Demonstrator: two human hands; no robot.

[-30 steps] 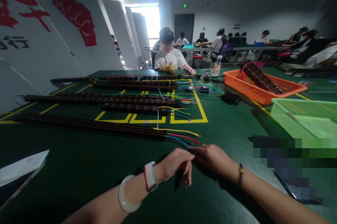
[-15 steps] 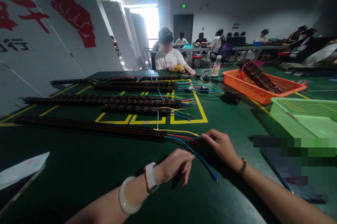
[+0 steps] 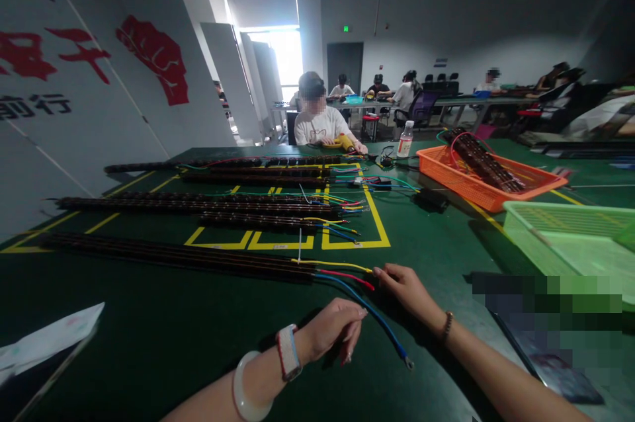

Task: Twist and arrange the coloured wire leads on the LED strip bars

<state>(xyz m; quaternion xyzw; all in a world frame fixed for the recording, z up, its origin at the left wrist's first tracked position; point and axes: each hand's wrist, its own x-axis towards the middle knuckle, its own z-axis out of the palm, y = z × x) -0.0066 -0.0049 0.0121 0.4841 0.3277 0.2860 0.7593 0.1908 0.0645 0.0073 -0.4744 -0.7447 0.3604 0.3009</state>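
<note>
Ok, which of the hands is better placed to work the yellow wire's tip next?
Likely the right hand: it's at the tip of the yellow wire. The left hand is farther back, beside the blue wire.

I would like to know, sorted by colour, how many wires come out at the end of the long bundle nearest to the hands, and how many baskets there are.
Yellow wire: 1
Red wire: 1
Blue wire: 1
Orange basket: 1
Green basket: 1
Total: 5
</note>
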